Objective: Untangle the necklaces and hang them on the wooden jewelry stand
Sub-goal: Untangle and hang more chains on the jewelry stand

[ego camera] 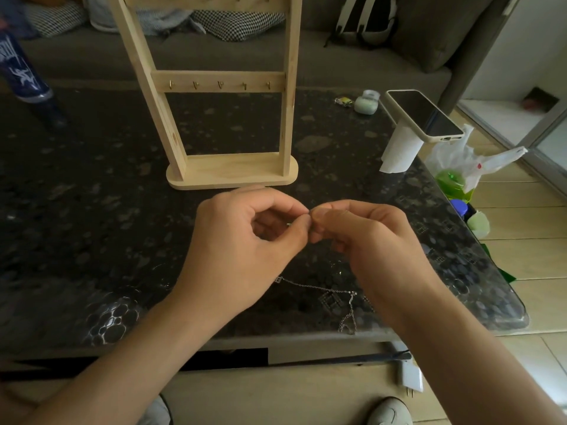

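Necklace [322,291] on table [92,194], stand [224,124], phone [425,115] beyond.

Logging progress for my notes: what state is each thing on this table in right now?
Stand: upright, lower hooks bare.
Necklace: lying on table, unhung.
Left hand: pinching a thin chain.
Right hand: pinching the same chain.
Phone: screen dark.
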